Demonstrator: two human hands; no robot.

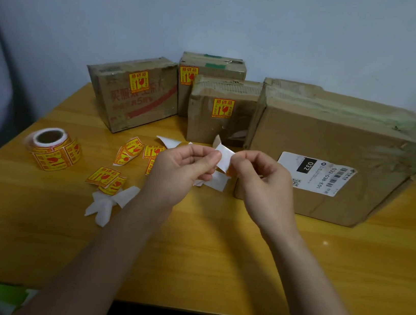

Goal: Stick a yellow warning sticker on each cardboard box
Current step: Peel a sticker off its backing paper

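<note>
Hands meet over the table [213,265]: the left hand [183,170] and right hand [259,180] both pinch one sticker [224,157], its white side up, seemingly peeling it from its backing. Just right of them, the large box [338,138] shows only a shipping label [314,173], so it looks undone. Beyond them, three smaller boxes [221,111] already carry yellow stickers. To the left lie loose stickers [104,177], backing scraps [109,205] and the roll [53,149].

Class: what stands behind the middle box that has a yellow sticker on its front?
Behind the middle box stands another box with a yellow sticker. Its lower right part is covered.
</note>
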